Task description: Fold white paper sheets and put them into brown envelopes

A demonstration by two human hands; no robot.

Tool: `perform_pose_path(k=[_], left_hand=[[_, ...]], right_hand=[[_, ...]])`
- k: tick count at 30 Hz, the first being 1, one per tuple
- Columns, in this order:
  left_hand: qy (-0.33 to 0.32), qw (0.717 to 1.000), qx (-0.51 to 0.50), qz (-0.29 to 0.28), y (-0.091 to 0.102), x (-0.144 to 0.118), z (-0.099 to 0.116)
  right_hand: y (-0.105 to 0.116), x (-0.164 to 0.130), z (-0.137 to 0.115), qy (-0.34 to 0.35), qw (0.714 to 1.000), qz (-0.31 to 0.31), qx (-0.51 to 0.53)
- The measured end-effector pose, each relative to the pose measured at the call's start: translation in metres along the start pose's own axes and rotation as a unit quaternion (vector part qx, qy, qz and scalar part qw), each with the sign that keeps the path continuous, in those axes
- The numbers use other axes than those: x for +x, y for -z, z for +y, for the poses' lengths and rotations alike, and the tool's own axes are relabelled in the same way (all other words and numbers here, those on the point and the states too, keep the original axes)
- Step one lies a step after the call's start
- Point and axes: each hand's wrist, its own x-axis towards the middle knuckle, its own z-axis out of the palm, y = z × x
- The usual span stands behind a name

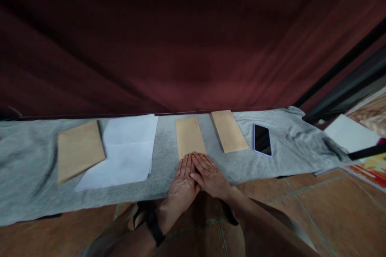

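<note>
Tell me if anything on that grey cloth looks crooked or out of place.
Mostly tidy. The large brown envelope at the left lies askew, its right edge overlapping the white paper. The envelope beside the phone tilts slightly. Both hands, left hand and right hand, press flat on the middle envelope.

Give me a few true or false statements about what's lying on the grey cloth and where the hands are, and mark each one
1. Both hands, left hand and right hand, rest on the near end of the middle envelope. True.
2. The phone lies screen up, left of all envelopes. False: it lies at the right, beyond the right envelope.
3. The white paper sits beside the large envelope. True.
4. The grey cloth is bright red. False: it is grey.
</note>
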Motion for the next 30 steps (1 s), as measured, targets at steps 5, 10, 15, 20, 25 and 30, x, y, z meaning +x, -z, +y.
perform_pose_path(k=[5,10,15,20,25,30], left_hand=[[0.004,1.0,0.0,-0.004,0.006,-0.003,0.0],[0.027,0.999,0.02,-0.029,0.008,-0.008,0.001],[0.058,0.996,0.022,-0.064,0.01,-0.013,0.002],[0.068,0.994,0.016,-0.085,0.011,-0.012,0.003],[0.057,0.995,0.004,-0.082,0.012,-0.014,0.0],[0.047,0.996,-0.004,-0.082,0.011,-0.017,-0.003]], right_hand=[[-0.003,-0.01,0.015,-0.01,0.998,-0.004,-0.057],[-0.001,-0.017,0.022,-0.027,0.996,0.001,-0.087],[-0.003,-0.023,0.017,-0.045,0.993,0.019,-0.105],[0.003,-0.019,0.007,-0.054,0.994,0.026,-0.091],[0.002,-0.015,-0.013,0.0,0.998,-0.009,-0.065],[0.0,-0.017,-0.017,0.003,0.997,-0.007,-0.078]])
